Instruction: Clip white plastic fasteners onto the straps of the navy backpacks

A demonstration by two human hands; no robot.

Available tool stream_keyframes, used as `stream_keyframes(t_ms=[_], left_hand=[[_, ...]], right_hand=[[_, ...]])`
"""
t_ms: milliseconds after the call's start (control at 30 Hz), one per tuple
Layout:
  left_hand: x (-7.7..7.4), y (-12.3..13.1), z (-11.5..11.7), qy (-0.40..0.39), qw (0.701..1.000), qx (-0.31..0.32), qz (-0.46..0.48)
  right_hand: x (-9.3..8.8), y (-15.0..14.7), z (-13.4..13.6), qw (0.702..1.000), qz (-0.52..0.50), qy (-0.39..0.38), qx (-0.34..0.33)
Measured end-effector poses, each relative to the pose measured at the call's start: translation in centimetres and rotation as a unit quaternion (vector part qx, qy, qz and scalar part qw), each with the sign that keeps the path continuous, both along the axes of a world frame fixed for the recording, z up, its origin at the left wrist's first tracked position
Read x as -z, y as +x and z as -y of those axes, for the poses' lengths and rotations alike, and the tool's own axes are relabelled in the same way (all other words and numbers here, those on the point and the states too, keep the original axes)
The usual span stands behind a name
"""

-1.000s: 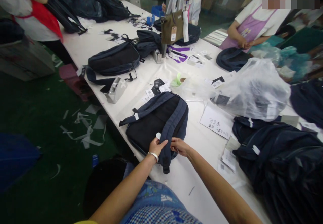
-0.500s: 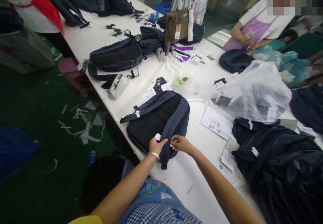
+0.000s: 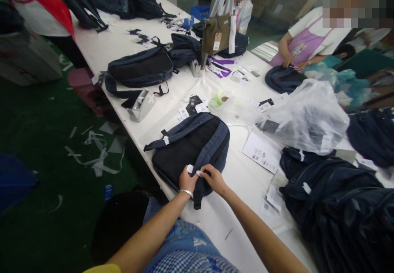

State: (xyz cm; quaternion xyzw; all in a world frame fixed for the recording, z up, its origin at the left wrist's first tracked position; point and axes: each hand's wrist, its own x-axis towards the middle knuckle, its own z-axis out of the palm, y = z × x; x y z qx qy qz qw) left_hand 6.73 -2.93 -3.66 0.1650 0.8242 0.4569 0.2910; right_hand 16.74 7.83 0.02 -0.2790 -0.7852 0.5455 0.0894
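Note:
A dark blue backpack [image 3: 175, 160] lies on the white table with its black back panel and straps upward. My left hand [image 3: 187, 179] is closed at the lower part of its near shoulder strap [image 3: 207, 155]. A round white thing [image 3: 190, 169] shows by the left thumb and forefinger. My right hand [image 3: 215, 178] pinches a small white strip [image 3: 198, 174] at the same strap, close against the left fingertips. Around the other strap sits a white band [image 3: 166, 140]. The fingers' undersides are hidden.
Dark backpacks [image 3: 338, 199] are piled at right, beside a clear plastic bag [image 3: 310, 117]. A handwritten white sheet [image 3: 261, 152], tags [image 3: 195, 105], a tape dispenser [image 3: 142, 105] and another backpack [image 3: 141, 66] lie about. A co-worker in a purple apron [image 3: 308, 45] handles a bag.
My right hand has come from the strap's right side to its top, meeting my left hand. The white strip now shows between the fingertips. The view has shifted slightly.

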Motion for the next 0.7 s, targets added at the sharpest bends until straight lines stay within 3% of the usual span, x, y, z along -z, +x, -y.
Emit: stream_keyframes(t_ms=[167, 433, 567, 700], left_hand=[[-0.4, 0.1, 0.4, -0.023, 0.998, 0.019, -0.057], [-2.9, -1.5, 2.4, 0.087, 0.987, 0.135, 0.014], [-3.2, -2.4, 3.1, 0.068, 0.989, 0.116, -0.056], [-3.1, -2.7, 3.0, 0.066, 0.992, 0.098, -0.051]], right_hand=[[0.8, -1.2, 1.2, 0.997, 0.019, 0.001, 0.07], [0.5, -1.5, 1.0, 0.996, 0.035, -0.036, 0.074], [0.8, -1.5, 1.4, 0.994, 0.04, -0.063, 0.075], [0.8, -1.5, 2.0, 0.995, 0.045, -0.047, 0.078]])
